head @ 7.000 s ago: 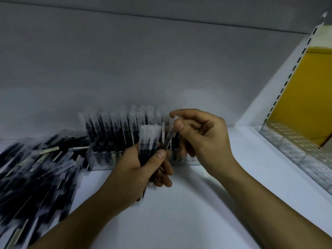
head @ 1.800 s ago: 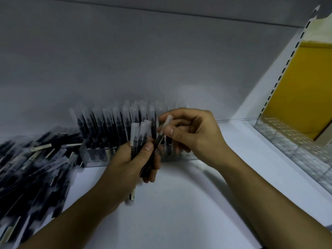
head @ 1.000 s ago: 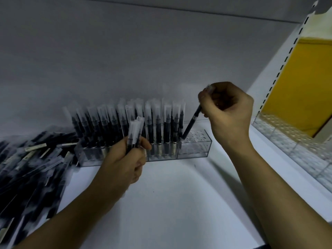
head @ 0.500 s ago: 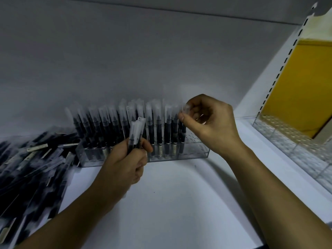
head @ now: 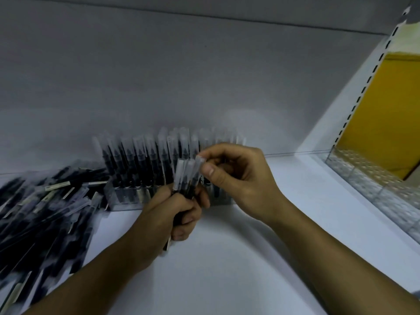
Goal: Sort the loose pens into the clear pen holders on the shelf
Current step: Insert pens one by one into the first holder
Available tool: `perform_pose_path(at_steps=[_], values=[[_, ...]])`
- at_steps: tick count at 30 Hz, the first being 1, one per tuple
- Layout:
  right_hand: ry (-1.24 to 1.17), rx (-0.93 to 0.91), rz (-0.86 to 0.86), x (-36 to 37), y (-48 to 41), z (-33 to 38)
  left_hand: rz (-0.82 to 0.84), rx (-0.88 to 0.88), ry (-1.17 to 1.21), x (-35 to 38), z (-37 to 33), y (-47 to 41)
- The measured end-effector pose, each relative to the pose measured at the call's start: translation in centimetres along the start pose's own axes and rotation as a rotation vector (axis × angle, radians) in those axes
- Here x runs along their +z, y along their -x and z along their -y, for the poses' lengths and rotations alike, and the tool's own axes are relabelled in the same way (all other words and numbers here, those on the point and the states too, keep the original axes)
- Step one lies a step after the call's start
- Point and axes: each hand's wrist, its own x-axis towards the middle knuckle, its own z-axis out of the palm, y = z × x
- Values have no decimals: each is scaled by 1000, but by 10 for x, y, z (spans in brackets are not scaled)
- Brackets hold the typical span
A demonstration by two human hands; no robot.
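Centrally, the left hand [head: 168, 214] grips a small bundle [head: 184, 176] of capped pens, held upright just in front of the holder [head: 125, 197]. The right hand [head: 243, 180] pinches the cap end of one pen [head: 197, 171] at the bundle's right edge, between thumb and forefinger. More pens stand in rows in the holder on the shelf [head: 227, 269]. A loose pile [head: 41, 214] lies just beside the holder, at left. A second holder [head: 368, 178] sits at far right.
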Motion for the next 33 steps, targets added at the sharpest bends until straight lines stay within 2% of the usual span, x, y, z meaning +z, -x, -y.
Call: perform_pose_path(at_steps=[5,9,16,20,26,33], values=[[-92,62,25,2,0,5,-20,38,-12,-2,7,-1],[-225,103,-104,-9,-3,14,-52,34,-21,-5,10,-3],[-291,76,-341,-31,-13,22,-182,41,-135,-6,13,-8],[-266,113,-492,-37,-17,23,-208,200,-225,-1,14,-7],[-206,140,-695,-49,-21,23,-202,170,-98,-10,13,-12],[52,43,-876,-69,-20,19,-207,251,-281,-2,21,-10]])
